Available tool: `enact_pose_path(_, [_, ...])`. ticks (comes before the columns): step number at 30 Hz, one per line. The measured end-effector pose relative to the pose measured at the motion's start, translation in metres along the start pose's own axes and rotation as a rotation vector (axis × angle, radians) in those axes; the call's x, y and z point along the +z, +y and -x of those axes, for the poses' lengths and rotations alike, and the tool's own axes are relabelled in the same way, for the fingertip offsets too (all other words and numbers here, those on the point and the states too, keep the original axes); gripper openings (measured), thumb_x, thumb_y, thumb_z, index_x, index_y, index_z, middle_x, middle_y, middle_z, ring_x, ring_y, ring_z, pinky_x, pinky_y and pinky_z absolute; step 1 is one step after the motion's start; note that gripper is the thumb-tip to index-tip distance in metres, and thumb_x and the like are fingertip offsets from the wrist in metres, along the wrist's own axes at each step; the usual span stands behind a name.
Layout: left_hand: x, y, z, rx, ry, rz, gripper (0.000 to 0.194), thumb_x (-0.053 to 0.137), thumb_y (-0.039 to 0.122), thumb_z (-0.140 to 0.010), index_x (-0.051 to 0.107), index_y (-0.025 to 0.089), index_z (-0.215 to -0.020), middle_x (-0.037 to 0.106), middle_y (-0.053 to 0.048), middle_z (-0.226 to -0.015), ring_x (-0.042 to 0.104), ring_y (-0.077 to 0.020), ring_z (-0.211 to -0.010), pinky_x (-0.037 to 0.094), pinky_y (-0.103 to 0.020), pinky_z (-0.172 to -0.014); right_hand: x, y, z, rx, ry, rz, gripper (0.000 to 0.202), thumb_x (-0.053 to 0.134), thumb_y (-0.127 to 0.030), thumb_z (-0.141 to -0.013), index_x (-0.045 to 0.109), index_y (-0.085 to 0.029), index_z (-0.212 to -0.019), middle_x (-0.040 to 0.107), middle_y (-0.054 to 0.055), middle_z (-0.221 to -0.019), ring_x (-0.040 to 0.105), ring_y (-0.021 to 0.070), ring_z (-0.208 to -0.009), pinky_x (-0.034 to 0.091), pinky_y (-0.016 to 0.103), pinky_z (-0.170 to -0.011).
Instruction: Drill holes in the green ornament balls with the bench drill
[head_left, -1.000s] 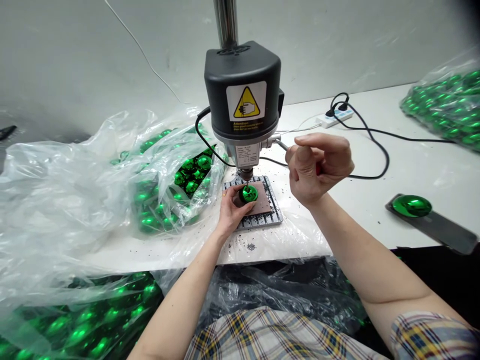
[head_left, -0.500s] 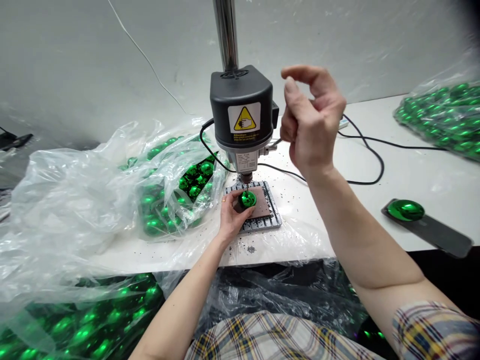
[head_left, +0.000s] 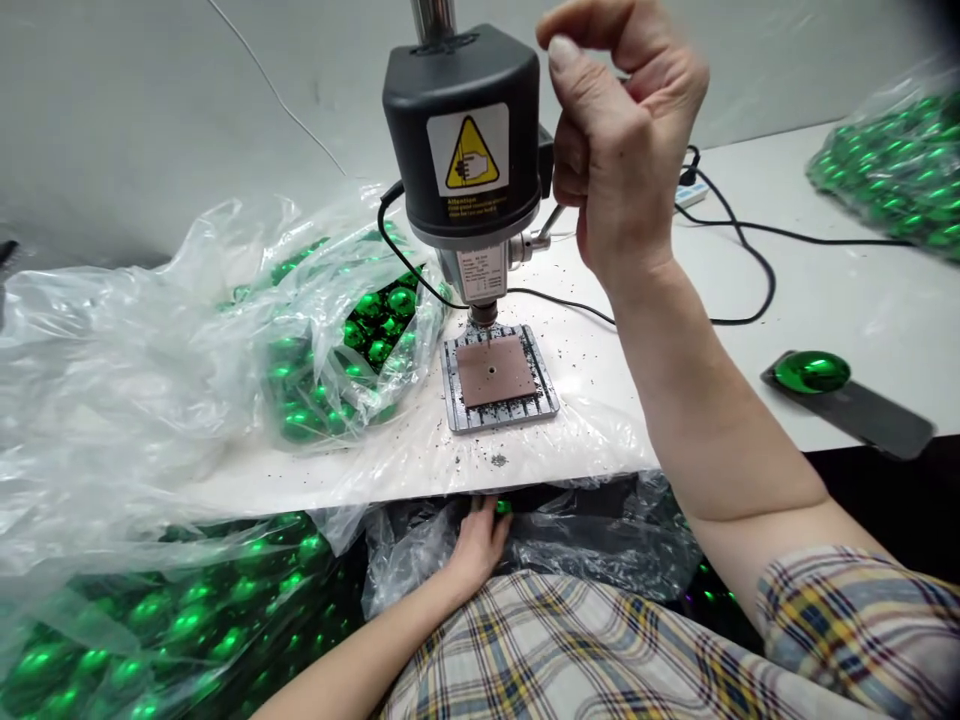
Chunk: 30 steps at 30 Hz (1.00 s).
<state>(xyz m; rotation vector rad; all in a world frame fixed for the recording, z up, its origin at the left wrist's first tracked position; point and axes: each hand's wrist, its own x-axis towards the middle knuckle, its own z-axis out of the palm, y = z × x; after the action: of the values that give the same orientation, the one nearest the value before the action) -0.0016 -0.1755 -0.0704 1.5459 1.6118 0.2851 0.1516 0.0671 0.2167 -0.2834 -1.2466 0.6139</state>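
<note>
My left hand [head_left: 482, 540] is below the table's front edge, over clear plastic film. A shiny green ball [head_left: 503, 507] shows between its fingers and is partly hidden. My right hand [head_left: 630, 130] is raised beside the black head of a small drill press [head_left: 461, 140], its fingers curled. The press's metal lever [head_left: 551, 222] runs up into that fist, where its end is hidden. Under the drill bit [head_left: 488, 335], a brown square board [head_left: 499, 372] with a small hole lies on the grooved metal base [head_left: 504, 420], among dark shavings.
Clear plastic bags of green balls lie on the table at left [head_left: 300, 400] and back right [head_left: 892, 170], with another below at left [head_left: 172, 610]. A green oval piece [head_left: 812, 371] rests on a dark phone [head_left: 892, 420]. A black cable [head_left: 772, 285] crosses the table.
My left hand has come off the base with the green ball and moved down below the table edge. My right hand stays raised at the lever. The view has tilted downward.
</note>
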Motion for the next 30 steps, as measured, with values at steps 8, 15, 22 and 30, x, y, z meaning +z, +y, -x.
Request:
enact_pose_path(8, [-0.072,0.070,0.018,0.320,-0.212,0.030,0.024,0.063,0.038,-0.087,0.075,0.024,-0.103,0.075,-0.008,-0.101,0.071,-0.0254,-0.086,0.055,-0.038,-0.084,-0.002,0.010,0.003,-0.040,0.009,0.012,0.006,0.071,-0.022,-0.084,0.068,-0.026,-0.080,0.050,-0.004,-0.061,0.035,0.0085,-0.042,0.031,0.025,-0.034])
enact_pose_path(15, [-0.226,0.083,-0.086,0.043,0.717,-0.271,0.022,0.055,0.019,-0.089,0.069,0.017,-0.106,0.065,-0.018,-0.109,0.063,-0.0362,-0.105,0.046,-0.052,-0.096,0.005,0.008,0.006,-0.058,0.095,-0.069,0.008,0.069,-0.012,-0.079,0.071,-0.020,-0.077,0.038,-0.007,-0.047,0.023,0.0064,-0.034,0.014,0.026,-0.027])
enact_pose_path(22, [-0.273,0.050,-0.136,-0.115,0.512,-0.460,0.040,0.071,0.010,-0.066,0.071,0.019,-0.105,0.066,-0.017,-0.110,0.060,-0.0401,-0.112,0.044,-0.050,-0.098,0.003,0.010,0.005,-0.058,0.083,-0.085,0.013,0.081,-0.030,-0.077,0.072,-0.021,-0.077,0.042,-0.006,-0.049,0.024,0.0056,-0.033,0.015,0.025,-0.027])
enact_pose_path(30, [-0.262,0.061,-0.096,0.262,0.684,0.432,0.043,0.067,0.047,-0.082,0.066,0.018,-0.114,0.071,-0.008,-0.104,0.067,-0.0257,-0.094,0.055,-0.040,-0.085,0.006,0.010,0.006,-0.071,0.074,-0.109,0.020,0.082,-0.037,-0.079,0.070,-0.021,-0.078,0.033,-0.008,-0.047,0.021,0.0063,-0.035,0.013,0.026,-0.031])
